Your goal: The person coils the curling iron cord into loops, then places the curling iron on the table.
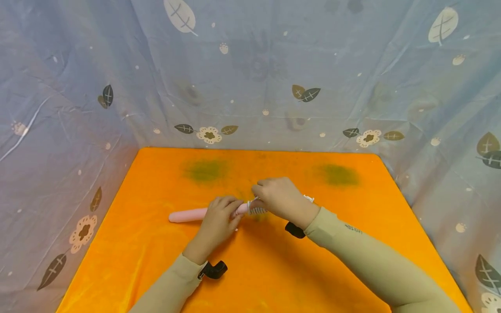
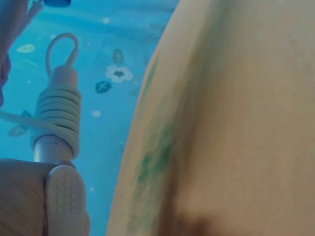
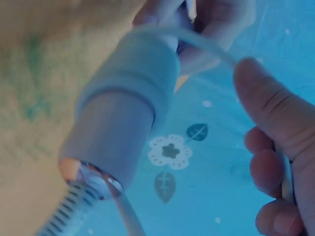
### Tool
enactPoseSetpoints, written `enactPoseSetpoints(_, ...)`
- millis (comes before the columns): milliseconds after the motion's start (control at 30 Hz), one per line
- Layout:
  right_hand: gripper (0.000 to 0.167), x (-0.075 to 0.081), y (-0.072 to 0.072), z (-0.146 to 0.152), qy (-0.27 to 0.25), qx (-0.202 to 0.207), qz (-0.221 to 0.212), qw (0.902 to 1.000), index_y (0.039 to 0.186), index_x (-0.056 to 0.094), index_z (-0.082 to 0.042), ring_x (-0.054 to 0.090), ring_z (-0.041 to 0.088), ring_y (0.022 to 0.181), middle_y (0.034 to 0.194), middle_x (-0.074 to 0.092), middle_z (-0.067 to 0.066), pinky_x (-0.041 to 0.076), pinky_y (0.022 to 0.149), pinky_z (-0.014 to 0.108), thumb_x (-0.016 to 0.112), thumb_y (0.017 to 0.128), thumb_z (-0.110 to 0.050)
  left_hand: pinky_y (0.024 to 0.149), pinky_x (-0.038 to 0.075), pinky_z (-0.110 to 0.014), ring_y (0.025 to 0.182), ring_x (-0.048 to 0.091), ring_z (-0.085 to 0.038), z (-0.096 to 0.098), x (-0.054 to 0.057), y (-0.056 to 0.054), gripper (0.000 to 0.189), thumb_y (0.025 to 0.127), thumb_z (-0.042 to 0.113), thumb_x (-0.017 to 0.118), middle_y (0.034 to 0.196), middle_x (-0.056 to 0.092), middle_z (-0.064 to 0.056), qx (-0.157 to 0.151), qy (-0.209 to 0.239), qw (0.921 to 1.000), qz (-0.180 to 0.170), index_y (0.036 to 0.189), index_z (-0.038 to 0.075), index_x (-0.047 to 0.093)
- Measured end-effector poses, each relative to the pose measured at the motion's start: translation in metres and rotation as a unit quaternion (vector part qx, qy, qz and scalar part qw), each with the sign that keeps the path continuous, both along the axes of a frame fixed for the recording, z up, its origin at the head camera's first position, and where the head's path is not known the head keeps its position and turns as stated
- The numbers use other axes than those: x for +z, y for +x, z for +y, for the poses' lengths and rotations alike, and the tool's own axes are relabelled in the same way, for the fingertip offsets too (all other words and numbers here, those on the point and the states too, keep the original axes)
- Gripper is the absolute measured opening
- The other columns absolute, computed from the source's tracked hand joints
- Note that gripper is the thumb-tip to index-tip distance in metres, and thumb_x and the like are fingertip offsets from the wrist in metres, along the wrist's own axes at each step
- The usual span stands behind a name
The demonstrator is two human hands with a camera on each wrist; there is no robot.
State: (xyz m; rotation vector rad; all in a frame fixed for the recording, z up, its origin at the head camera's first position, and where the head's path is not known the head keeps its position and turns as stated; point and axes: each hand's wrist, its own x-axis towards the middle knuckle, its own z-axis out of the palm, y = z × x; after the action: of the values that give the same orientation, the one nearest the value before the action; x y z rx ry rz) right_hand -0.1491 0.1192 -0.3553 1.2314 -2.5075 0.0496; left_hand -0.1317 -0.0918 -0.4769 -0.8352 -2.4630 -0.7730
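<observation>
A pink curling iron [image 1: 188, 215] is held crosswise above the orange table, its barrel pointing left. My left hand [image 1: 219, 219] grips it around the handle, beside the ridged thumb lever [image 2: 66, 199]. White cord [image 2: 58, 110] is wound in several turns around the handle's end, and a small loop stands out past the tip. My right hand [image 1: 283, 198] holds a length of that cord between thumb and curled fingers, pulled out from the handle in the right wrist view. The ribbed cord sleeve [image 3: 69, 209] leaves the handle's end there.
The orange cloth-covered table [image 1: 156, 261] lies under both hands, with dark greenish patches toward its far side. Patterned curtains [image 1: 250, 78] enclose it at the back and both sides. Black wrist mounts [image 1: 215, 270] sit at both sleeves.
</observation>
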Motion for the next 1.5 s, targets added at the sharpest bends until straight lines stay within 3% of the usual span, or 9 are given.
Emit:
enactPoseSetpoints(167, 0.035, -0.002, -0.017, -0.001, 0.003, 0.001, -0.023, 0.9997, 0.069, 0.057, -0.018, 0.042, 0.005, 0.049, 0.062, 0.047, -0.008, 0.036, 0.043, 0.019, 0.077, 0.077, -0.046, 0.082, 0.044, -0.043, 0.094, 0.054, -0.027, 0.002, -0.001, 0.003, 0.032, 0.083, 0.017, 0.079, 0.11, 0.063, -0.005, -0.014, -0.028, 0.9995, 0.009, 0.113, 0.009, 0.071)
enactPoseSetpoints(300, 0.023, -0.004, -0.029, 0.006, -0.015, 0.001, -0.103, 0.9946, 0.079, 0.064, -0.019, 0.052, 0.004, 0.061, 0.075, 0.058, -0.01, 0.045, 0.053, 0.019, 0.075, 0.081, -0.04, 0.088, 0.044, -0.045, 0.1, 0.055, -0.027, 0.002, -0.007, 0.008, 0.035, 0.083, 0.021, 0.079, 0.113, 0.063, -0.005, -0.024, -0.06, 0.9979, 0.005, 0.115, 0.01, 0.071)
enactPoseSetpoints(467, 0.009, -0.013, -0.045, 0.02, -0.059, -0.008, -0.191, 0.9798, 0.086, 0.067, -0.019, 0.054, 0.004, 0.069, 0.082, 0.061, -0.011, 0.047, 0.064, 0.023, 0.071, 0.088, -0.027, 0.092, 0.043, -0.046, 0.102, 0.055, -0.026, 0.0, -0.015, 0.014, 0.034, 0.086, 0.025, 0.075, 0.113, 0.063, -0.003, -0.047, -0.081, 0.9955, -0.01, 0.118, 0.014, 0.07)
enactPoseSetpoints(767, 0.01, -0.047, -0.06, 0.034, -0.096, -0.056, -0.265, 0.9579, 0.088, 0.069, -0.023, 0.057, 0.004, 0.072, 0.082, 0.062, -0.015, 0.049, 0.069, 0.027, 0.067, 0.092, -0.032, 0.093, 0.042, -0.043, 0.104, 0.055, -0.023, -0.005, -0.011, 0.015, 0.033, 0.086, 0.024, 0.075, 0.114, 0.064, -0.002, -0.072, -0.035, 0.9967, 0.012, 0.118, 0.015, 0.07)
enactPoseSetpoints(1033, 0.018, -0.078, -0.057, 0.033, -0.102, -0.059, -0.303, 0.9456, 0.093, 0.072, -0.013, 0.056, 0.007, 0.07, 0.085, 0.069, -0.002, 0.049, 0.068, 0.028, 0.062, 0.096, -0.027, 0.09, 0.043, -0.045, 0.102, 0.055, -0.026, -0.009, -0.005, 0.011, 0.036, 0.082, 0.017, 0.078, 0.114, 0.064, -0.004, -0.082, 0.037, 0.995, 0.043, 0.115, 0.009, 0.07)
enactPoseSetpoints(1267, 0.01, -0.094, -0.037, 0.026, -0.126, -0.029, -0.325, 0.9368, 0.089, 0.07, -0.015, 0.05, 0.006, 0.065, 0.076, 0.062, -0.009, 0.045, 0.061, 0.024, 0.061, 0.096, -0.016, 0.093, 0.04, -0.045, 0.104, 0.054, -0.028, -0.012, -0.002, 0.01, 0.037, 0.082, 0.015, 0.078, 0.116, 0.063, -0.005, -0.056, 0.084, 0.994, 0.041, 0.117, 0.009, 0.07)
enactPoseSetpoints(1333, 0.009, -0.095, -0.029, 0.026, -0.149, -0.022, -0.346, 0.9261, 0.089, 0.068, -0.012, 0.05, 0.008, 0.065, 0.076, 0.061, -0.006, 0.045, 0.06, 0.024, 0.061, 0.094, -0.009, 0.092, 0.04, -0.045, 0.104, 0.054, -0.028, -0.012, -0.001, 0.009, 0.037, 0.082, 0.015, 0.078, 0.116, 0.062, -0.005, -0.046, 0.092, 0.9939, 0.04, 0.118, 0.009, 0.069)
enactPoseSetpoints(1433, 0.014, -0.097, -0.02, 0.023, -0.187, -0.039, -0.399, 0.897, 0.089, 0.068, -0.007, 0.051, 0.009, 0.066, 0.077, 0.061, -0.002, 0.044, 0.06, 0.023, 0.056, 0.095, -0.006, 0.091, 0.041, -0.046, 0.102, 0.054, -0.028, -0.012, -0.001, 0.007, 0.039, 0.081, 0.014, 0.078, 0.116, 0.062, -0.006, -0.03, 0.098, 0.9939, 0.039, 0.118, 0.008, 0.069)
enactPoseSetpoints(1500, 0.015, -0.102, -0.015, 0.02, -0.208, -0.04, -0.404, 0.8902, 0.088, 0.066, -0.004, 0.051, 0.01, 0.067, 0.077, 0.061, 0.001, 0.044, 0.061, 0.023, 0.055, 0.097, -0.006, 0.09, 0.041, -0.046, 0.102, 0.054, -0.029, -0.012, -0.001, 0.006, 0.039, 0.082, 0.014, 0.078, 0.116, 0.062, -0.007, -0.02, 0.1, 0.9941, 0.036, 0.119, 0.007, 0.069)
